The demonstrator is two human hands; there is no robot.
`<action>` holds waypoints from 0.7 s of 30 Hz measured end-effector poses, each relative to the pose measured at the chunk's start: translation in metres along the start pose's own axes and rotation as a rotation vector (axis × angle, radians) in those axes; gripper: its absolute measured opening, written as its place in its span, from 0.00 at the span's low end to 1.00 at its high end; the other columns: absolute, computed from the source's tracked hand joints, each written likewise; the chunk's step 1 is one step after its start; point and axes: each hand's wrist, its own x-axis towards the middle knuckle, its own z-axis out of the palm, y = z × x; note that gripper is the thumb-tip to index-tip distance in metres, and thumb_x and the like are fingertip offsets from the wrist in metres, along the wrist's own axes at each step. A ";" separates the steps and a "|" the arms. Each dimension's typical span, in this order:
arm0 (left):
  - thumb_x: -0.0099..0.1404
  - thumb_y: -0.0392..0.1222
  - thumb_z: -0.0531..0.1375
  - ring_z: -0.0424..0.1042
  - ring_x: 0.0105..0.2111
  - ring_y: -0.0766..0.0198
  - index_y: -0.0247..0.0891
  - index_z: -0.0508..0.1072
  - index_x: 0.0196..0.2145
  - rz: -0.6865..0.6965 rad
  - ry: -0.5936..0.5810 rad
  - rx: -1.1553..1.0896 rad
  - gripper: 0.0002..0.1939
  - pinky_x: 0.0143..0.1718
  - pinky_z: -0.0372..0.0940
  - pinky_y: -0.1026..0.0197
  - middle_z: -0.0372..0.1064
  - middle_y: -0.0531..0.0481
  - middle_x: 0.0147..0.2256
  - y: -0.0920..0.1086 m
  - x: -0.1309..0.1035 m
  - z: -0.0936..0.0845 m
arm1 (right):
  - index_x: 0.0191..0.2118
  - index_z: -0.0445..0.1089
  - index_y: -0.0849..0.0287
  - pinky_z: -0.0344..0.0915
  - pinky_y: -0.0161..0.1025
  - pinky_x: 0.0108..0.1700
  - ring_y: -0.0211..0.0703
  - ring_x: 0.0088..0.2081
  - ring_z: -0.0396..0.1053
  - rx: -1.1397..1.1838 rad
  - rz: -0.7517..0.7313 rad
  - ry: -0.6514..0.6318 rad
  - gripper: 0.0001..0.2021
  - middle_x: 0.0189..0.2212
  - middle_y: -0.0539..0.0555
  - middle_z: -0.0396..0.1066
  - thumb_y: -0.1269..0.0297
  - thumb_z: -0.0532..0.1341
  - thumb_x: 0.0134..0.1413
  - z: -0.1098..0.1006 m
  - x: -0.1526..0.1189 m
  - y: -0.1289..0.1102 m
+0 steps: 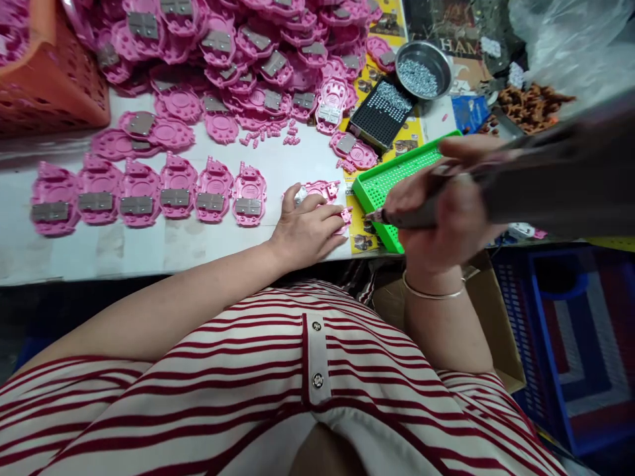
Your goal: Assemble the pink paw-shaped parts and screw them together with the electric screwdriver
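Observation:
My left hand (308, 233) rests over a pink plastic casing (325, 190) at the table's front edge, its fingers bent around the part and holding it down. Much of that casing is hidden beneath the fingers. My right hand (449, 215) grips a grey power screwdriver (550, 175), blurred by motion. Its tip points left towards the casing and is apart from it, above the corner of a green perforated tray (370, 192). Left of my left hand, several pink casings with grey metal plates stand in a row, the nearest casing (249, 195) closest to my wrist.
A large heap of pink casings (268, 63) covers the back of the table. An orange basket (54, 79) stands at the left. Small screws lie in a metal bowl (424, 69) and a black tray (380, 122). Blue crates (550, 344) sit below, at right.

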 end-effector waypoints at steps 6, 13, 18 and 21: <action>0.67 0.49 0.59 0.69 0.49 0.50 0.42 0.76 0.45 0.072 -0.055 0.000 0.13 0.61 0.49 0.32 0.74 0.47 0.50 0.011 -0.009 -0.010 | 0.36 0.68 0.48 0.56 0.35 0.16 0.33 0.15 0.55 -0.084 -0.039 0.204 0.13 0.18 0.44 0.55 0.45 0.62 0.54 -0.036 -0.007 -0.015; 0.67 0.49 0.60 0.69 0.48 0.51 0.43 0.77 0.44 0.081 -0.028 0.022 0.12 0.62 0.49 0.33 0.75 0.47 0.49 0.012 -0.010 -0.007 | 0.39 0.70 0.48 0.57 0.35 0.17 0.33 0.16 0.57 -0.074 -0.038 0.223 0.10 0.19 0.44 0.56 0.50 0.60 0.56 -0.052 -0.024 -0.003; 0.65 0.47 0.61 0.69 0.49 0.49 0.43 0.78 0.45 0.067 -0.040 -0.004 0.12 0.62 0.47 0.30 0.74 0.46 0.50 0.011 -0.011 -0.007 | 0.41 0.73 0.50 0.58 0.33 0.17 0.32 0.16 0.58 -0.017 -0.048 0.229 0.09 0.19 0.44 0.58 0.54 0.62 0.57 -0.054 -0.024 0.002; 0.65 0.47 0.61 0.69 0.49 0.48 0.43 0.78 0.45 0.067 -0.046 -0.016 0.13 0.62 0.47 0.28 0.74 0.45 0.50 0.011 -0.011 -0.007 | 0.42 0.71 0.50 0.57 0.34 0.17 0.31 0.16 0.59 -0.061 -0.061 0.283 0.12 0.24 0.46 0.62 0.51 0.62 0.57 -0.057 -0.027 0.013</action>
